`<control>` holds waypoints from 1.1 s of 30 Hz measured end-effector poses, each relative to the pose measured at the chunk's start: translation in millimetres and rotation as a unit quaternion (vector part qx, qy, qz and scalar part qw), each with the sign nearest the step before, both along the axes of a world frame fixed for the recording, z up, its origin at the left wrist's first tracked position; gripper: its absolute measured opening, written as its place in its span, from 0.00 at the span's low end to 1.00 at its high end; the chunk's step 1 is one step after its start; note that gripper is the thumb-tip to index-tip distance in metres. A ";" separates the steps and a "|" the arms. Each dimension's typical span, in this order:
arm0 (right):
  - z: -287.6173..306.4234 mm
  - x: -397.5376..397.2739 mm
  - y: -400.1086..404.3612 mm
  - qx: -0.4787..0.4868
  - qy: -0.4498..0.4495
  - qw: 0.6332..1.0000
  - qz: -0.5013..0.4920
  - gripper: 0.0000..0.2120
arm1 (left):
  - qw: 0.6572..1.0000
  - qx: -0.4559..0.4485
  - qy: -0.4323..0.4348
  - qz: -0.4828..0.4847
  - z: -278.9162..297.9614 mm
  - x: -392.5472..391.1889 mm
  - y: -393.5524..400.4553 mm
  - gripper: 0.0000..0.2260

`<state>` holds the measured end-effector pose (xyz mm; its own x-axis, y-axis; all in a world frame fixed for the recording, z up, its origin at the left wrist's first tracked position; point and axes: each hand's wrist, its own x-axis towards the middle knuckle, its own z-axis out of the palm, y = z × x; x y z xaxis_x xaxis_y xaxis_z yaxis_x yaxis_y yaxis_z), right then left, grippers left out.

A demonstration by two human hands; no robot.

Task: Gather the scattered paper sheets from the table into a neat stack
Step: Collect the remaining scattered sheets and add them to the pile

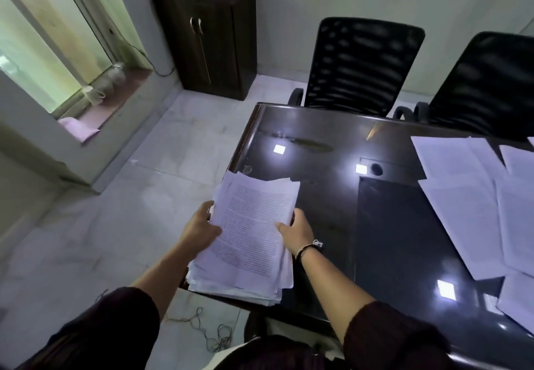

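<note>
Now, paper stack (248,239) gripped between left hand (199,229) and right hand (297,232), table (318,138) edge

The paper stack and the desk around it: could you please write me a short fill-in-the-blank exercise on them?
1. The paper stack is held by ____ hands.
2. The loose sheets still lie on the ____ side of the table.
3. Behind the table stand two ____ chairs.
4. A dark band is worn on the ____ wrist.

Missing words: both; right; black; right
</note>
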<state>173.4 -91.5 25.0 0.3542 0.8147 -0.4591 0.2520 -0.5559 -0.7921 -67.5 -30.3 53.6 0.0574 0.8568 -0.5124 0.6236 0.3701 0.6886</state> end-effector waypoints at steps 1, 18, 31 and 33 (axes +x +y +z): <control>-1.9 -1.6 -0.3 -0.012 -0.023 1.000 0.016 0.22 | 1.000 0.003 0.021 -0.008 0.6 -0.8 1.1 0.37; 58.6 193.9 -122.7 0.011 -0.215 0.950 -0.227 0.10 | 0.955 0.145 -0.071 -0.249 20.6 238.4 -19.0 0.11; 17.0 479.6 -250.2 -0.054 -0.226 0.932 -0.279 0.11 | 0.969 0.002 -0.075 -0.235 -32.0 489.3 -122.8 0.16; 8.2 516.2 -249.8 -0.077 -0.232 0.933 -0.266 0.15 | 0.981 -0.035 -0.077 -0.177 -38.5 520.2 -130.2 0.19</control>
<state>689.5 -341.3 33.3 0.8788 0.4049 -0.2524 0.2049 -0.7980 -0.5668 452.7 -160.5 15.0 0.4266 0.7324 -0.5307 0.6113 0.1989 0.7660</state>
